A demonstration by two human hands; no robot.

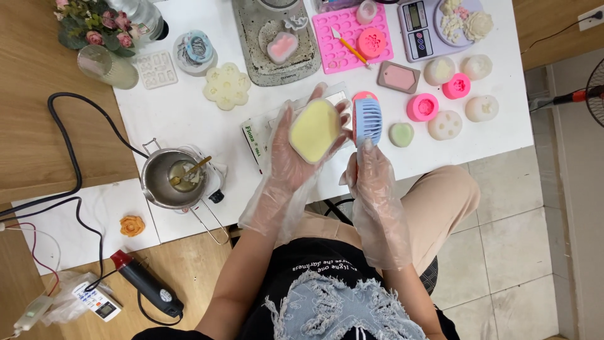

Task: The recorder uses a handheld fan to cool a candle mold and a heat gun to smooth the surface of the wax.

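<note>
Yellow slab [314, 130], pale and rounded-rectangular, sits flat on the palm of the left hand [296, 157], fingers curled up around its edges; held above the near edge of the white counter [189, 113]. Right hand [371, 170], just right of the slab, pinches a blue ribbed mould [368, 121] upright between fingertips, a pink piece showing behind its top. Both hands wear loose clear plastic gloves.

Landmark for the rest: the slab.
- Left of it, near: metal melting pot [168, 177] with wire handles, a stick standing in the liquid.
- Further left and nearer the person: small orange rose shape [132, 225] on a white sheet; black heat gun [148, 286] with its cord on the wooden floor-side surface.
- Above left: cream flower-shaped mould [227, 85], a clear tray mould [156, 68], a ribbed glass cup [108, 65], a bunch of pink artificial flowers [94, 25].
- Directly above: grey tray [277, 44] holding a pink piece; pink silicone mat [352, 38] with an orange-handled knife.
- Above right: digital scale [434, 25] with white wax flowers on its pan.
- Right: a pale green heart-like piece [401, 134], round pink moulds [422, 107] and several white round moulds [445, 124], all well apart from the hands.
</note>
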